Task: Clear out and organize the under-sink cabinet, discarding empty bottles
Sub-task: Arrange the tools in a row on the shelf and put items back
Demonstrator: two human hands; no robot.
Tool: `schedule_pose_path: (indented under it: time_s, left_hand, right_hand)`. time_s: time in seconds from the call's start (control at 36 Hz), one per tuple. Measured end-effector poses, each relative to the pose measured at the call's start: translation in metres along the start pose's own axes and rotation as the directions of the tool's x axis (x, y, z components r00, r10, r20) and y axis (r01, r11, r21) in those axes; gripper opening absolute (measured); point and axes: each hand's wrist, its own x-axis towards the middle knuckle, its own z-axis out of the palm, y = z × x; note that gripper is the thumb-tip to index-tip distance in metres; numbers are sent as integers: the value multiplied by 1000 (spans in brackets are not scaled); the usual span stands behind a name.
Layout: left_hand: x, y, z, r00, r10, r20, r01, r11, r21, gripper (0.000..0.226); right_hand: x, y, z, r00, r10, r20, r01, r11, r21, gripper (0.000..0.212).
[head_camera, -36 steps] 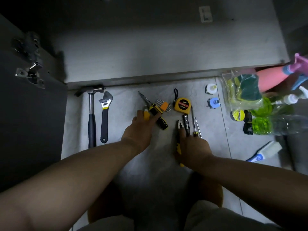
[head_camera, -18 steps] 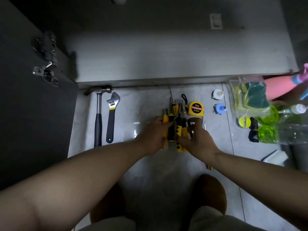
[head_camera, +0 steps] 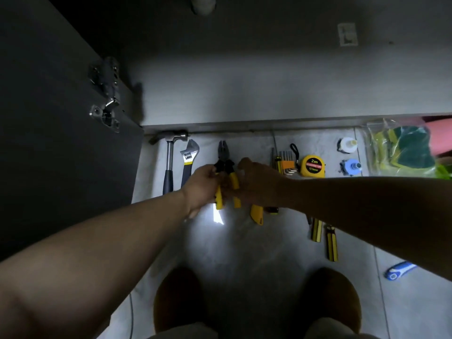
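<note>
Pliers (head_camera: 225,165) are pointing nose-first toward the cabinet (head_camera: 244,99), on or just above the tiled floor (head_camera: 244,243); I cannot tell which. They are sitting just right of the wrench (head_camera: 189,155) and hammer (head_camera: 168,165) as I am taking them in both hands. My left hand (head_camera: 201,185) is curling its fingers round the left yellow handle. My right hand (head_camera: 259,183) is closing on the right one, fingertips tucked out of sight beneath it. I am judging them solid steel: heavy for their size, stiff, nothing fragile, with the weight sitting forward in the dark head. The sleeved handles are offering the sure hold, and I am reckoning the pivot will let them swing apart unless both are squeezed together. Hex keys (head_camera: 286,163) and tape measure (head_camera: 313,166) are lying further right.
</note>
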Motion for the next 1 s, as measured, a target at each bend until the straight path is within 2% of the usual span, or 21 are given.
schedule_pose_path:
  time_s: [0.06, 0.17, 0.19, 0.25, 0.31, 0.36, 0.42, 0.5, 0.58, 0.67, 0.72, 0.83, 1.0]
  left_hand:
    - [-3, -4, -5, 1000, -25, -2, 25, 999, 35, 22]
    - [-6, -11, -9, 998, -57, 0, 57, 993, 103, 23]
    - [-6, -13, -9, 998, -61, -11, 61, 993, 105, 25]
    - [-4, -14, -8, 997, -62, -36, 66, 992, 104, 25]
    - [-2, -17, -7, 996, -53, -69, 61, 990, 126, 23]
    - [1, -21, -4, 993, -35, -115, 53, 985, 162, 20]
    - [3, -25, -1, 987, -1, -159, 38, 972, 230, 17]
    - [3, -26, 1, 966, 93, -242, 23, 900, 436, 19]
    - [0, -27, 3, 943, 212, -255, 4, 761, 649, 43]
    - [-5, -28, 8, 930, 254, -267, 70, 590, 804, 75]
    - [-5, -28, 11, 931, 250, -267, 88, 555, 827, 82]
    - [0, -32, 13, 935, 217, -279, 107, 579, 808, 78]
    - [1, -36, 13, 927, 258, -274, 88, 559, 825, 77]
  right_hand:
    - [3, 6, -4, 999, -12, 45, 19, 985, -172, 53]
    - [-2, 20, -21, 988, -42, 148, 95, 925, -368, 40]
    - [-3, 23, -22, 988, -63, 139, 116, 901, -417, 35]
    - [-7, 27, -23, 997, -65, 32, 73, 897, -436, 33]
    - [-12, 31, -20, 995, -97, -37, 72, 902, -426, 36]
    - [-17, 39, -16, 994, -100, -46, 73, 910, -409, 41]
    - [-25, 43, -11, 994, -105, -15, 91, 920, -380, 47]
    - [-36, 47, -3, 987, -146, 68, 161, 899, -406, 58]
    - [-43, 47, 4, 979, -192, 73, 202, 829, -522, 60]
    - [-48, 47, 10, 979, -197, 51, 186, 767, -615, 66]
    - [-50, 45, 14, 984, -176, 40, 162, 762, -627, 72]
    - [-52, 43, 23, 984, -175, 19, 146, 754, -640, 81]
    - [-51, 32, 27, 979, -204, -28, 133, 728, -672, 76]
